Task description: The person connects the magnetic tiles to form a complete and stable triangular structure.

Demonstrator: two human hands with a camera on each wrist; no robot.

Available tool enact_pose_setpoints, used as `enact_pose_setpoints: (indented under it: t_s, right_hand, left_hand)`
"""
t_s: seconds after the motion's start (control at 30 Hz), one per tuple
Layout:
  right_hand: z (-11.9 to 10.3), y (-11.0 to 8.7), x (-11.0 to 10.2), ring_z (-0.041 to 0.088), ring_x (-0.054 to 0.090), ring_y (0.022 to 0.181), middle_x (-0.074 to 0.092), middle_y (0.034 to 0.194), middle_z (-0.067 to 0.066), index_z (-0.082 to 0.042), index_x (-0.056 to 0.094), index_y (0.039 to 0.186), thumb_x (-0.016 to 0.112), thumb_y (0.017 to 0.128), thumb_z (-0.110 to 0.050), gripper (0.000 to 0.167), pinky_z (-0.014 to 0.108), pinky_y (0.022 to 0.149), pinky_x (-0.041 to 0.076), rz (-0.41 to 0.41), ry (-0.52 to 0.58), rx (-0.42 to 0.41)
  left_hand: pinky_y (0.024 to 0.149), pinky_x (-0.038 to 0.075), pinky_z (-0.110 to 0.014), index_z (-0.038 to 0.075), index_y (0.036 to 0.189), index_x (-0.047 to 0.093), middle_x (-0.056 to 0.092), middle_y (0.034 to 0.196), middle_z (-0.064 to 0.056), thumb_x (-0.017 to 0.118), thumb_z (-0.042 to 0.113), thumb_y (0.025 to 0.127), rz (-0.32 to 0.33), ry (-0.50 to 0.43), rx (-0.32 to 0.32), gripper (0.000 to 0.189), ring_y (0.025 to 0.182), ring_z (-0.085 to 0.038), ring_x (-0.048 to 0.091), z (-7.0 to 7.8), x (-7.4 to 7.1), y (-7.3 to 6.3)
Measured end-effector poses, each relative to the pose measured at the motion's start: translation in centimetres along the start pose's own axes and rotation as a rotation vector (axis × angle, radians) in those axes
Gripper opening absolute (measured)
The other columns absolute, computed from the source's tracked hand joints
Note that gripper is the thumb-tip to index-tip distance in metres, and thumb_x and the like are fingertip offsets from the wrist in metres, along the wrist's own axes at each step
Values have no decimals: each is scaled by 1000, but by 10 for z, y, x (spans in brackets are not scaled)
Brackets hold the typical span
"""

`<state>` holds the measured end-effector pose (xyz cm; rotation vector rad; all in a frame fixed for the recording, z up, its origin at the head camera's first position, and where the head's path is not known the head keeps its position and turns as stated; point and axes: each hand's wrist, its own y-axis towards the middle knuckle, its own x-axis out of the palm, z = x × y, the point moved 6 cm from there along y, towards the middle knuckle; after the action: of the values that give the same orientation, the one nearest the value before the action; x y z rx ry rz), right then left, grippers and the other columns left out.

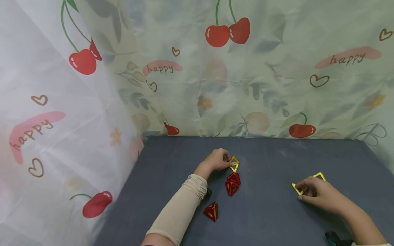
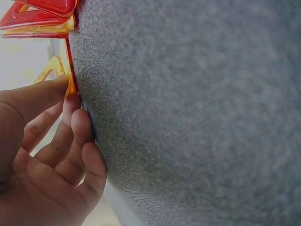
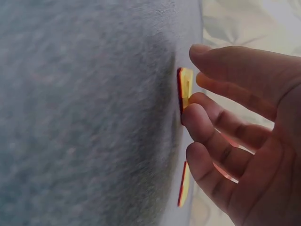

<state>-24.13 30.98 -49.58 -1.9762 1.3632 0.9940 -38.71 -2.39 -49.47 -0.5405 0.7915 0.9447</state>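
My left hand [image 1: 217, 160] pinches the edge of a yellow triangular frame tile [image 1: 234, 165] between thumb and fingers; in the left wrist view this tile [image 2: 70, 70] stands out with a red edge. Just nearer to me lie red triangular pieces [image 1: 232, 188], one against the other. Over at the right, my right hand [image 1: 320, 193] reaches over a yellow triangular tile [image 1: 298, 190] lying on the table. Its fingers are loosely bent at this tile [image 3: 186, 84], with the thumb apart from it. Another yellow tile [image 1: 320, 176] shows partly behind that hand.
A separate red triangular piece [image 1: 211, 212] lies near my left forearm. The dark grey table [image 1: 261, 212] ends at a patterned cloth [image 1: 261, 85] with cherries, which also hangs along the left side. A dark device [image 1: 337, 238] sits at my right wrist.
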Motion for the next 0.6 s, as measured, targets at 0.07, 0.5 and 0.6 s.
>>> enact_pose_setpoints:
  t_s: [0.07, 0.5, 0.6]
  right_hand:
    - [3, -2, 1, -2, 54, 73, 71, 110, 8, -2, 75, 114, 87, 88, -19, 33, 25, 64, 49, 5, -15, 18]
    - [2, -4, 2, -3, 50, 71, 67, 105, 5, -5, 77, 110, 87, 87, -13, 27, 25, 63, 47, 53, -64, 7]
    - [0, -3, 4, -4, 52, 73, 65, 105, 4, -8, 78, 110, 85, 89, -12, 23, 25, 64, 49, 38, -50, -8]
  left_hand:
    - [67, 48, -25, 11, 99, 74, 70, 90, -1, 77, 18, 98, 4, -6, 1, 7, 73, -10, 59, 1, -1, -1]
    - [67, 47, -25, 11, 99, 74, 69, 89, -1, 76, 18, 99, 2, -25, -1, 7, 72, -10, 58, 1, -1, -3]
    - [67, 47, -25, 10, 99, 74, 69, 89, -2, 76, 17, 99, 5, -22, 6, 8, 72, -10, 58, 2, -1, -3]
